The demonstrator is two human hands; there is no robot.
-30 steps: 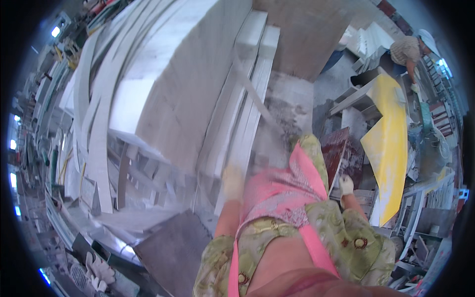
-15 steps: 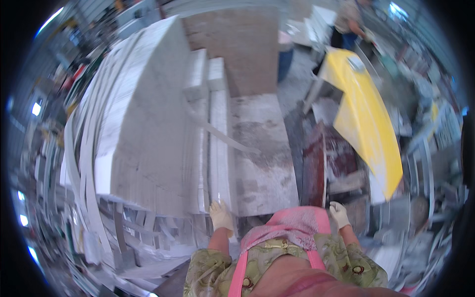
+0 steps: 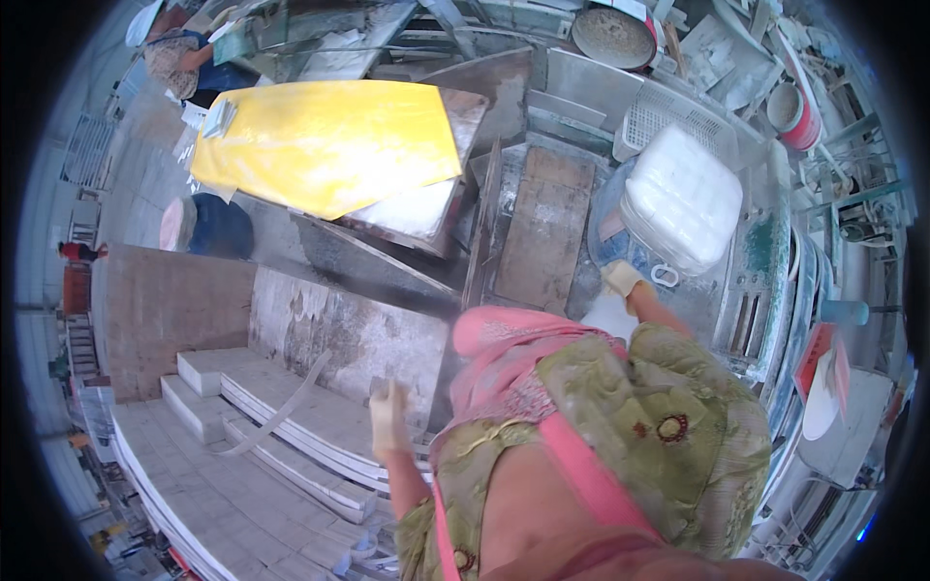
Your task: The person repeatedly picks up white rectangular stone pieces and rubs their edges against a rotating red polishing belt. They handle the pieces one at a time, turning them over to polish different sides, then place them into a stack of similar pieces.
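My left hand [image 3: 388, 421], in a pale glove, hangs just past the stacked white slabs [image 3: 291, 463], in front of a stained board [image 3: 334, 334]. Its fingers point away from me and look apart; I make out nothing held. Out to the right is my right hand [image 3: 621, 278], also gloved. It is closest to a white plastic-wrapped bundle [image 3: 683, 198] and a small white ring [image 3: 665, 276]. Blur and the angle hide how its fingers are bent. Below that hand a white object [image 3: 610, 315] shows partly behind my sleeve and apron.
A table under yellow sheeting [image 3: 329, 145] stands ahead. Beyond the stained board are an upright brown panel [image 3: 174, 300] and a blue barrel [image 3: 223, 226]. A white crate [image 3: 668, 121] sits behind the bundle. Another person [image 3: 179, 63] is at the far left. A loose strap [image 3: 291, 412] crosses the slabs.
My view has swung right, so the slabs and yellow sheeting now lie further left. The left hand has come away from the slab edge; the right hand is now near the wrapped bundle.
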